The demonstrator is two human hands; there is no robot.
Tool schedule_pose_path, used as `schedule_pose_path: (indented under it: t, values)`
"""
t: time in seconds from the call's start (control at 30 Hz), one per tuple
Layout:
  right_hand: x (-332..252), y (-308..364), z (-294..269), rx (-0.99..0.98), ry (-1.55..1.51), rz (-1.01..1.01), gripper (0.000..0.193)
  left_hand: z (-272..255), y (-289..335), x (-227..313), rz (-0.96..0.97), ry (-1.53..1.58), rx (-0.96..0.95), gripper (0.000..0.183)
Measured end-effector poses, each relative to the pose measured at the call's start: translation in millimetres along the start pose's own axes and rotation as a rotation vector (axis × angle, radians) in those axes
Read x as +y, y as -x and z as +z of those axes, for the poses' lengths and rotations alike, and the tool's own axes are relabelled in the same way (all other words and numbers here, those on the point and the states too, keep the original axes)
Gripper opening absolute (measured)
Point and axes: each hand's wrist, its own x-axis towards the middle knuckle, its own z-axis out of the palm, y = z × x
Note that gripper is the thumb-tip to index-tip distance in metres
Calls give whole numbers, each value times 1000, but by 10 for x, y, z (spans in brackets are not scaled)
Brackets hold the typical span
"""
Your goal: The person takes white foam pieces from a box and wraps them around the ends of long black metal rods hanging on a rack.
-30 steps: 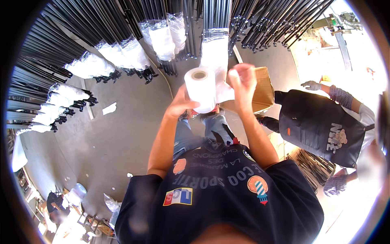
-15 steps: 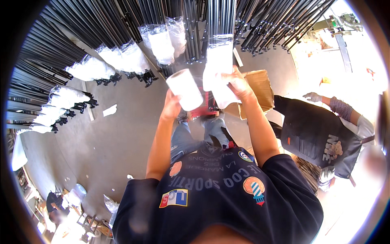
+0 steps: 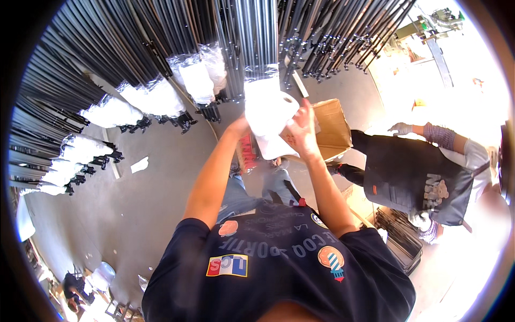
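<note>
A white roll of wrapping film is held up against the lower end of a bundle of black poles with clear plastic around it. White wrap covers that end and hangs below the roll. My left hand is at the left side of the roll and wrapped end, its fingers hidden behind the white. To the right, my right hand is open, fingers stretched up and thumb close to the roll's edge; whether it touches cannot be made out.
Many black poles with white-wrapped ends stand in rows ahead and left. An open cardboard box is right of my hands, a red object near my feet. A co-worker in a dark apron is on the right. White scrap lies on the floor.
The roll has moved right, from the left side of the bundle to its front. My right hand has let go of the wrapped end and spread its fingers; my left hand has followed the roll rightward.
</note>
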Motion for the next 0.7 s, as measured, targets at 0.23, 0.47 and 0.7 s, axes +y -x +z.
schedule_pose_path:
  t: [0.23,0.47,0.7]
  values:
    - [270,-97,-223,-148,-7,-81,76,321,445,-147,288,-210,530,38]
    - [172,75,-13,-14,-25,-28,75,961,1060,-64,586,-318,256,77]
    - [108,87,-1,-24,91,-42,78,951,1076,-22,550,-278,341,87]
